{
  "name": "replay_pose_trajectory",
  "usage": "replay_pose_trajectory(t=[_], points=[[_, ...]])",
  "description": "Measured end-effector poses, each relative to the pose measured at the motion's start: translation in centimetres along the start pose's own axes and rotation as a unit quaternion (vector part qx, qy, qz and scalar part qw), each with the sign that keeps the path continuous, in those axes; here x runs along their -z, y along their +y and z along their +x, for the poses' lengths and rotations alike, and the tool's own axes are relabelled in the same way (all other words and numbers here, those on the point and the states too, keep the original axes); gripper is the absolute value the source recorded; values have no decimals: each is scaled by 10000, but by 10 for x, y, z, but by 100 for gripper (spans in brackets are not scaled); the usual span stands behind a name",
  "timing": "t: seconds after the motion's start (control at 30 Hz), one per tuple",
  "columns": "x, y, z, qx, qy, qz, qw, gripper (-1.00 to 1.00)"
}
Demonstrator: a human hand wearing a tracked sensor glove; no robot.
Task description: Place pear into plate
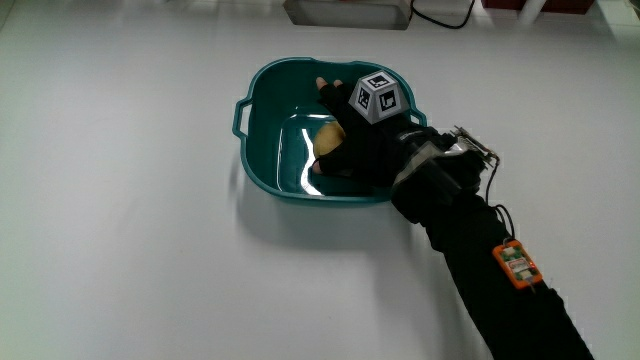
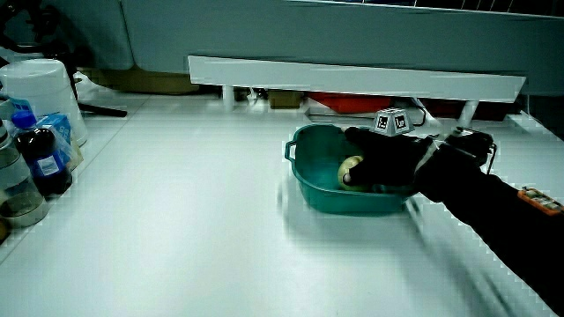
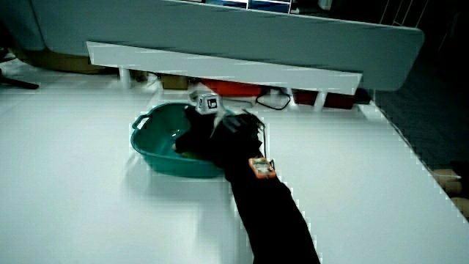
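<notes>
Forearm (image 1: 490, 270) reaches from the person's side over the rim of the teal plate (image 1: 262, 170). The hand (image 1: 362, 135) is inside the plate, fingers curled around the yellow pear (image 1: 327, 136), which sits low in the plate.

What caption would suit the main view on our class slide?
The gloved hand reaches into the teal plate, over the yellow pear inside it.

No words, brands or numbers can be read anywhere. The small cube (image 1: 377, 97) on the back of the hand carries only black-and-white square patterns, and the orange tag (image 1: 515, 265) on the forearm shows marks too small to read.
</notes>
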Motion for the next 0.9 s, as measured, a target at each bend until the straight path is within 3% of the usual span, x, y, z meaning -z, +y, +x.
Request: replay_pose_trajectory(t=[0.13,0.2,0.27,0.33,0.37,0.47,0.63,0.77,0.87,0.9], points=[[-5,-10,7,-52,38,-22,10000,-100],[-10,-19,10,-178,131,96,9997,-100],[-7,-23,20,-78,118,14,9999,-100],[-9,-33,26,-183,207,66,9996,-100],[-9,-36,31,-45,161,152,9997,-100],[-11,-54,37,-135,208,262,9993,-100],[4,-74,56,22,278,449,9986,-100],[2,-101,57,-396,675,421,9960,-100],[6,-115,66,-486,705,652,9942,-100],[11,-117,72,-398,935,637,9928,-100]])
